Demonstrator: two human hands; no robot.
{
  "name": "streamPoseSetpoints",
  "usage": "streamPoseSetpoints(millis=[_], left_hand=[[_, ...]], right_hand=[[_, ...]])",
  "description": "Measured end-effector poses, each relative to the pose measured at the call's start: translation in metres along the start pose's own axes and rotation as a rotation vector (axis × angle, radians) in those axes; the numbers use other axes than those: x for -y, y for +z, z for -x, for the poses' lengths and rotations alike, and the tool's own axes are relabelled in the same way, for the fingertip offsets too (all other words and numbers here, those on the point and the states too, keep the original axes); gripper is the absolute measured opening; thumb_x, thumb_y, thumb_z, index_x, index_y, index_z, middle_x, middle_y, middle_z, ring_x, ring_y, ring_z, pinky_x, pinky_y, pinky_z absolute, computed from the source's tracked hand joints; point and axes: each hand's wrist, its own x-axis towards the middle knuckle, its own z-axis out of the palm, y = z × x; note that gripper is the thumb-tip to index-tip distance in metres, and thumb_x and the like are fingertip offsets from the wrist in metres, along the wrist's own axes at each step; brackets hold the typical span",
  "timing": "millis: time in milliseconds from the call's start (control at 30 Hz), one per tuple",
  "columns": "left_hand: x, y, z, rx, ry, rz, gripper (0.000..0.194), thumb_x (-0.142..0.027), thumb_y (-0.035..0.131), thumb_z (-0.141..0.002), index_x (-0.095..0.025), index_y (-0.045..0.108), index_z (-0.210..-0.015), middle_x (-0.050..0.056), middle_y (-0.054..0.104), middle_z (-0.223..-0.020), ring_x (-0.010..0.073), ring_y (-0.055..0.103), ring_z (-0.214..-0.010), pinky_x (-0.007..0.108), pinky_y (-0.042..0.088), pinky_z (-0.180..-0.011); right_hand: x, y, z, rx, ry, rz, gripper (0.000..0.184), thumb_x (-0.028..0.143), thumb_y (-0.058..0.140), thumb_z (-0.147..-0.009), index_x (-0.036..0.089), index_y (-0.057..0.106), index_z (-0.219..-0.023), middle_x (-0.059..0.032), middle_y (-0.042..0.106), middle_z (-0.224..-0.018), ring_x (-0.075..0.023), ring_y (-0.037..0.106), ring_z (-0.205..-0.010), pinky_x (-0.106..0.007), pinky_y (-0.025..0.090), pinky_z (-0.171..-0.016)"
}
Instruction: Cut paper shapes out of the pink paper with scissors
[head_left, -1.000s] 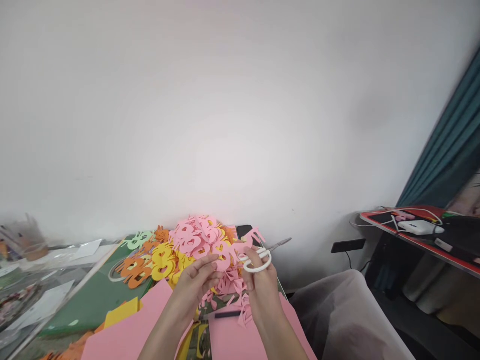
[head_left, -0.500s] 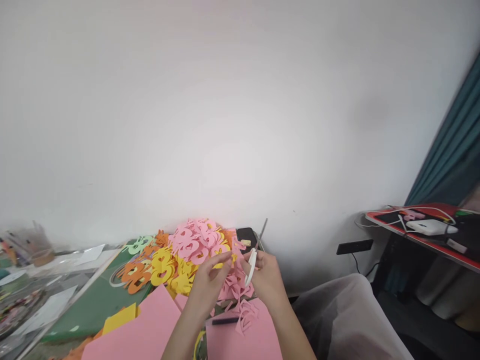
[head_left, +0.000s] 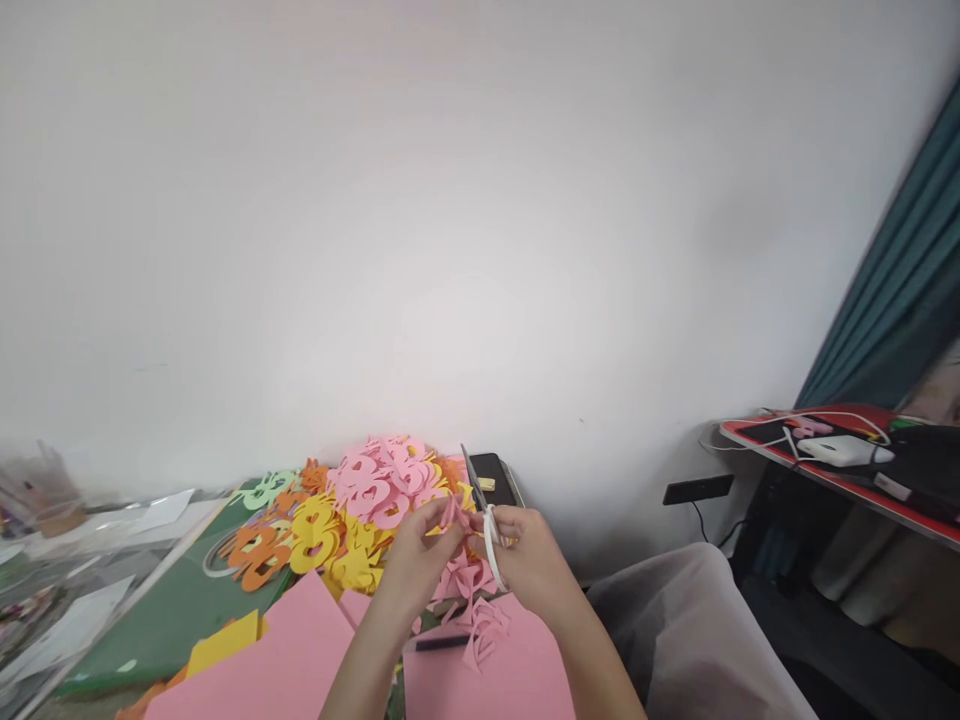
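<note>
My left hand (head_left: 421, 556) pinches a small pink paper piece (head_left: 454, 514) between thumb and fingers. Close beside it, my right hand (head_left: 525, 556) grips white-handled scissors (head_left: 491, 545), their blades pointing up and away, near the pink piece. Whether the blades touch the paper I cannot tell. Behind the hands rises a heap of pink paper cutouts (head_left: 386, 478) with heart-shaped holes. Yellow cutouts (head_left: 319, 535) and orange cutouts (head_left: 259, 552) lie to its left. Curled pink scraps (head_left: 487, 625) sit below my hands on a pink sheet (head_left: 450, 685).
A dark pen-like stick (head_left: 441, 643) rests on the pink sheet. Behind my right hand lies a black phone (head_left: 495, 478) with a small yellowish block (head_left: 486, 484) on it. More pink sheets (head_left: 262, 665) cover a green mat (head_left: 161, 610). A red-edged table (head_left: 757, 432) stands at right.
The scissors have swung left, their blades now near my left hand. A pink paper piece now shows in my left fingers. The view has shifted slightly.
</note>
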Motion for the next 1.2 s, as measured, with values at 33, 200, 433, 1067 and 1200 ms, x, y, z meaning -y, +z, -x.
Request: streamPoseSetpoints(millis=[33, 200, 433, 1067, 1200], left_hand=[[-0.001, -0.001, 0.000, 0.015, -0.011, 0.023, 0.029, -0.031, 0.056, -0.069, -0.016, 0.058, -0.094, 0.005, 0.065, -0.090, 0.0218, 0.060, -0.086, 0.032, 0.049, -0.072], [-0.002, -0.002, 0.003, 0.061, -0.067, 0.100, 0.024, -0.036, 0.058, -0.068, -0.015, 0.058, -0.079, 0.004, 0.065, -0.079, 0.0194, 0.062, -0.075, 0.030, 0.050, -0.067], [-0.002, -0.010, 0.003, 0.094, -0.100, 0.120, 0.026, -0.041, 0.060, -0.066, -0.016, 0.056, -0.073, 0.003, 0.065, -0.076, 0.0176, 0.062, -0.075, 0.028, 0.048, -0.071], [0.028, -0.031, -0.005, 0.084, -0.199, 0.199, 0.046, -0.049, 0.064, -0.058, -0.016, 0.059, -0.089, 0.006, 0.068, -0.080, 0.0182, 0.063, -0.071, 0.026, 0.047, -0.064], [0.030, -0.033, -0.006, 0.130, -0.218, 0.186, 0.048, -0.045, 0.064, -0.061, -0.016, 0.056, -0.098, 0.004, 0.067, -0.074, 0.0192, 0.064, -0.071, 0.023, 0.044, -0.057]], right_hand=[[0.002, -0.002, 0.000, 0.025, 0.019, -0.027, 0.018, 0.026, 0.062, -0.061, 0.011, 0.067, -0.071, -0.0037, 0.063, -0.061, -0.0155, 0.055, -0.059, -0.021, 0.041, -0.049], [0.005, -0.010, 0.000, 0.076, 0.113, -0.163, 0.038, 0.035, 0.071, -0.052, 0.011, 0.067, -0.081, -0.0074, 0.067, -0.071, -0.0190, 0.060, -0.062, -0.025, 0.046, -0.052], [0.002, -0.013, -0.003, 0.084, 0.163, -0.173, 0.041, 0.035, 0.075, -0.045, 0.012, 0.068, -0.078, -0.0084, 0.068, -0.073, -0.0187, 0.061, -0.059, -0.027, 0.047, -0.054], [-0.008, 0.005, -0.002, 0.048, 0.145, -0.033, 0.014, 0.022, 0.067, -0.053, 0.013, 0.060, -0.059, 0.0008, 0.058, -0.054, -0.0115, 0.051, -0.048, -0.020, 0.040, -0.044], [-0.010, 0.004, -0.003, 0.078, 0.161, -0.079, 0.013, 0.020, 0.067, -0.052, 0.013, 0.057, -0.055, 0.0004, 0.059, -0.057, -0.0105, 0.051, -0.047, -0.019, 0.039, -0.043]])
